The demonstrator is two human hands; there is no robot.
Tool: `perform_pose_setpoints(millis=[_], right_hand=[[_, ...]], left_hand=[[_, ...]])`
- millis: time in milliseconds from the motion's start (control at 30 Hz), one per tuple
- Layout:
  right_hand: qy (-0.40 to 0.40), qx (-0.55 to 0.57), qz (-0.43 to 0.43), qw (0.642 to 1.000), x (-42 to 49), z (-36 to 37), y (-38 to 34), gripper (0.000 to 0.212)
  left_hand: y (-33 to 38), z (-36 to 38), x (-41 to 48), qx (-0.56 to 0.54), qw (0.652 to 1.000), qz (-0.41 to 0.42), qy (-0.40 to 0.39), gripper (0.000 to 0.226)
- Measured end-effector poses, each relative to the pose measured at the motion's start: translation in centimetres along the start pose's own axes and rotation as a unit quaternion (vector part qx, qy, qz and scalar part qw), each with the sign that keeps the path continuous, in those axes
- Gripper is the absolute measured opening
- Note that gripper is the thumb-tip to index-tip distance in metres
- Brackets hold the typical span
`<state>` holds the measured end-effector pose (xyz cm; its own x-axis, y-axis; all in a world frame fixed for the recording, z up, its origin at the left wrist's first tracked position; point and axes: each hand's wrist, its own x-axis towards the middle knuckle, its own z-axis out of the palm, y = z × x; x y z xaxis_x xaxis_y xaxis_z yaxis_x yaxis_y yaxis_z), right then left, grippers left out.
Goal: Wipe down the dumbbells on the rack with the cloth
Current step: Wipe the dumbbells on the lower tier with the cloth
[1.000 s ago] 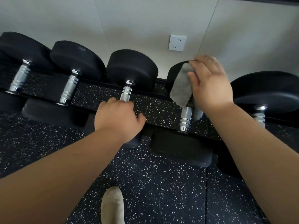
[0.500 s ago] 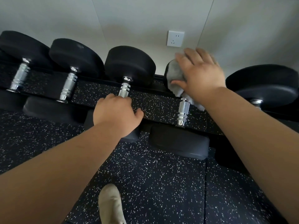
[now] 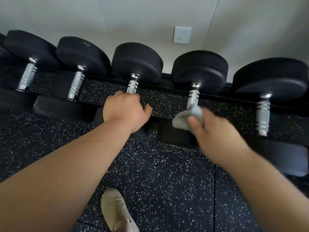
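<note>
Right hand (image 3: pixel 215 136) bunches cloth (image 3: pixel 188 118) at near end of fourth dumbbell's (image 3: pixel 199 71) handle. Handle runs toward wall. Left hand (image 3: pixel 123 111) curls over rack (image 3: pixel 287 113) rail.

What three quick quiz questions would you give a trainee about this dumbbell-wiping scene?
1. True or false: the right hand holds the grey cloth.
2. The cloth meets the wiped dumbbell at: A) its far head, B) its chrome handle, C) nowhere?
3. Fill in: the left hand grips the neighbouring dumbbell, directly ___ of the wiped one.
Key: 1 true; 2 B; 3 left.
</note>
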<state>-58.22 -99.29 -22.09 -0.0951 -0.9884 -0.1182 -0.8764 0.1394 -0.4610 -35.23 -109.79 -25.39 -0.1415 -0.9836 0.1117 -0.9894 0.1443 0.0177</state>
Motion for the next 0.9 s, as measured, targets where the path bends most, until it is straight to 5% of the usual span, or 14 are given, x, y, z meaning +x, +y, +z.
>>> perform_pose_setpoints(millis=[267,467,567,700,900], right_hand=[[0.053,-0.158,-0.184,0.969,-0.5,4.2,-2.3,0.057],[0.090,0.016,-0.036,0.995,-4.2,2.3,2.8,0.052],[0.115,0.015,-0.025,0.993,-4.9,3.8,2.5,0.057],[0.153,-0.088,-0.141,0.974,-2.9,5.1,-0.5,0.056],[0.080,-0.162,-0.278,0.943,0.6,5.7,-3.6,0.042]], left_hand=[[0.1,-0.6,-0.3,-0.021,1.000,-0.012,-0.009,0.042],[0.1,-1.1,-0.6,-0.023,1.000,-0.006,-0.019,0.041],[0.1,-1.0,-0.6,-0.023,1.000,-0.008,-0.020,0.041],[0.2,-0.8,-0.5,-0.029,1.000,-0.007,-0.005,0.042],[0.2,-0.6,-0.4,-0.037,0.999,-0.012,0.010,0.040]])
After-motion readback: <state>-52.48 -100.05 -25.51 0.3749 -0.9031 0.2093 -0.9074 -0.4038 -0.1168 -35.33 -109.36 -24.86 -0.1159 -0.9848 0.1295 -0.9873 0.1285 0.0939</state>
